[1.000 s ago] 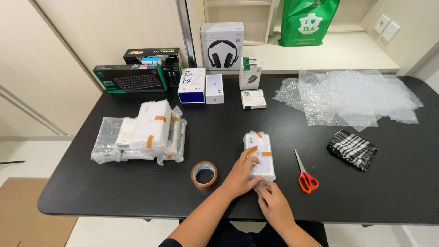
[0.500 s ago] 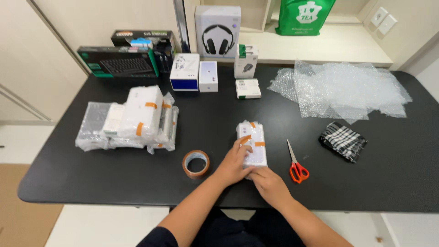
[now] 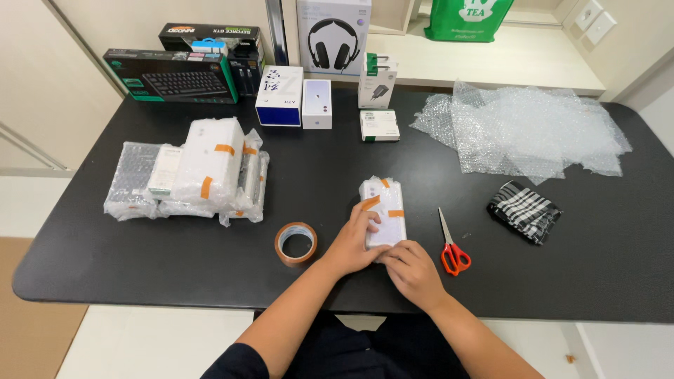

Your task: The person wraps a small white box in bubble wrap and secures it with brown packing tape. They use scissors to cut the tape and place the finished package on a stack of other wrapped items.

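The bubble-wrapped box [image 3: 384, 212] is pressed flat on the black surface [image 3: 140, 260] by both hands: the left hand [image 3: 354, 242] is laid over its left edge, the right hand [image 3: 413, 272] is closed on its near end. The wrap is best kept taut while the brown tape strips are smoothed down. Left of the box lies the tape roll [image 3: 295, 243]; right of it, the red-handled scissors [image 3: 451, 247]; farther left, a pile of wrapped parcels [image 3: 189, 175].

tape roll [image 3: 295, 243] left, scissors [image 3: 451, 247] right
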